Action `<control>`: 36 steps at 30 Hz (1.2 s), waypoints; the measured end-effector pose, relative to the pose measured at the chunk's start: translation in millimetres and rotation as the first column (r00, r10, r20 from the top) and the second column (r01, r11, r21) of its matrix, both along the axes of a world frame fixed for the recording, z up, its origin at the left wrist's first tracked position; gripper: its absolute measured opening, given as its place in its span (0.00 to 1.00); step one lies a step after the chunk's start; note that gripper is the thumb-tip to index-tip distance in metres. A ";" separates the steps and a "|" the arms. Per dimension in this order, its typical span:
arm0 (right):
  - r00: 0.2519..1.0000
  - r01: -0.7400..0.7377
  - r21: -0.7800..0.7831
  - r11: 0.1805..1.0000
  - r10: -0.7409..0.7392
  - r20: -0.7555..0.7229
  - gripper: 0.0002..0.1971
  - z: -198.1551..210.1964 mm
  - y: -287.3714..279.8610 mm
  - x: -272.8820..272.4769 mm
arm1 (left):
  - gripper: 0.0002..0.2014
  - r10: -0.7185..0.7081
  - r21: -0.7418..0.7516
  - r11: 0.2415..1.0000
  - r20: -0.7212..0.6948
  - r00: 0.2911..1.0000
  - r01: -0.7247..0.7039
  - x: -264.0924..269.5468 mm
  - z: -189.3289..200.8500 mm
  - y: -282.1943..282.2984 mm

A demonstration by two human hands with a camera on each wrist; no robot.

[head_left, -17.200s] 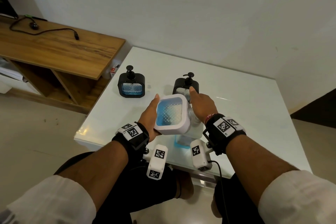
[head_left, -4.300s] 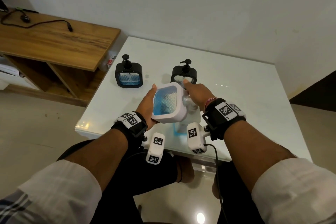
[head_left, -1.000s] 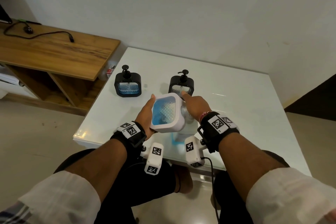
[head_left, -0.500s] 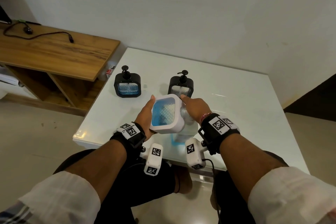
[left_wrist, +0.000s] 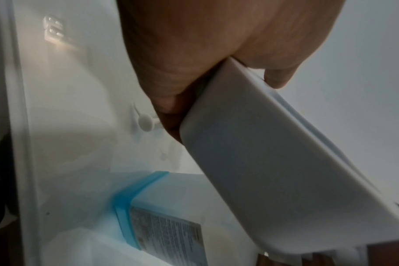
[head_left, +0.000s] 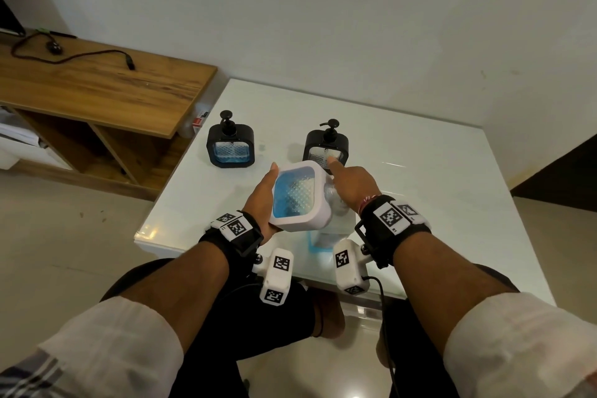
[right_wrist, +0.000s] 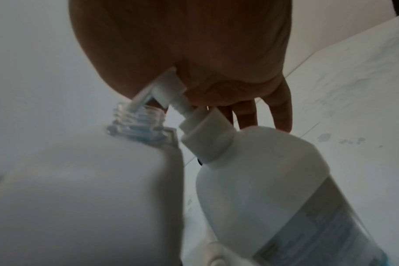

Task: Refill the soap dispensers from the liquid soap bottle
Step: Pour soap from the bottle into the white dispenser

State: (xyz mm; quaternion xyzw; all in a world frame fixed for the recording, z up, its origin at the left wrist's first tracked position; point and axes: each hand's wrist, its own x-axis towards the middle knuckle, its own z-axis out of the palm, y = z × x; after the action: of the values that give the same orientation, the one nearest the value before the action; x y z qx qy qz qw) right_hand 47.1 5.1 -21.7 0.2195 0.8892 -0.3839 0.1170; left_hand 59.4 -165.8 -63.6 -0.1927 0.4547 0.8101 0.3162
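Note:
My left hand (head_left: 261, 194) grips a white square dispenser (head_left: 295, 197) by its side and holds it tilted above the table's near edge. Blue liquid shows in its window. Its pump is off, and the clear threaded neck (right_wrist: 139, 118) is bare. Under it stands the white liquid soap bottle (head_left: 326, 236) with a blue-edged label (left_wrist: 162, 230). My right hand (head_left: 350, 182) lies palm-down on the bottle's pump head (right_wrist: 169, 90), fingers extended. The pump's nozzle points into the neck. Farther back stand two black dispensers, one to the left (head_left: 230, 147) and one to the right (head_left: 327, 147).
The white glass table (head_left: 420, 187) meets the wall at its far side. A low wooden cabinet (head_left: 97, 87) with a black cable on top stands to the left. Small wet spots mark the tabletop (right_wrist: 326, 136) beyond the bottle.
Both hands, the white dispenser and the bottle stay where they were. Only the head view shifts slightly.

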 end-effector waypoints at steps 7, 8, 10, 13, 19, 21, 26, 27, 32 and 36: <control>1.000 -0.030 0.013 0.999 0.030 0.007 0.34 4.3 -1.8 2.4 | 0.26 -0.012 0.018 1.000 -0.008 1.000 0.013 -1.6 1.3 1.3; 1.000 -0.018 0.011 1.000 0.018 0.018 0.35 3.1 -1.9 3.2 | 0.26 -0.012 0.021 1.000 -0.001 1.000 0.012 -2.2 0.7 1.5; 0.999 -0.021 0.019 1.000 0.020 0.029 0.35 2.0 -2.8 3.3 | 0.25 0.002 0.021 1.000 0.007 1.000 -0.002 -1.7 1.2 1.2; 0.999 -0.041 0.015 0.999 0.041 0.025 0.35 6.0 -3.3 2.2 | 0.25 0.008 0.023 1.000 0.011 1.000 -0.008 -1.3 1.2 0.9; 0.999 -0.034 -0.018 0.999 0.034 0.011 0.34 9.6 -5.7 1.1 | 0.26 -0.010 0.022 1.000 -0.004 1.000 0.010 -1.2 4.1 1.2; 1.000 -0.012 -0.024 1.000 0.012 0.020 0.34 7.5 -4.1 2.6 | 0.28 -0.010 0.010 1.000 0.006 1.000 0.010 -1.3 3.7 2.0; 0.999 -0.039 -0.035 0.999 0.040 0.024 0.32 10.3 -5.5 1.4 | 0.28 0.009 -0.020 1.000 0.003 1.000 -0.009 -1.8 1.8 0.0; 0.998 -0.051 -0.028 0.998 0.052 0.023 0.31 11.8 -5.5 0.6 | 0.27 0.005 -0.013 1.000 0.004 1.000 -0.005 -2.3 2.5 0.2; 0.998 -0.057 -0.029 0.998 0.058 0.032 0.33 12.5 -5.5 -0.4 | 0.27 -0.005 0.027 1.000 -0.002 1.000 0.005 -4.7 0.6 0.1; 0.999 -0.009 -0.059 0.998 0.011 0.033 0.33 8.8 -6.8 3.0 | 0.27 -0.012 0.012 1.000 0.001 1.000 0.012 -4.9 -2.8 -0.8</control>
State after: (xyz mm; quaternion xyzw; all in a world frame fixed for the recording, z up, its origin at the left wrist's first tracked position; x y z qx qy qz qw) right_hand 50.1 -1.7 -12.9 0.2179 0.8766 -0.4055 0.1399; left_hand 54.4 -166.6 -66.4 -0.1883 0.4510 0.8107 0.3223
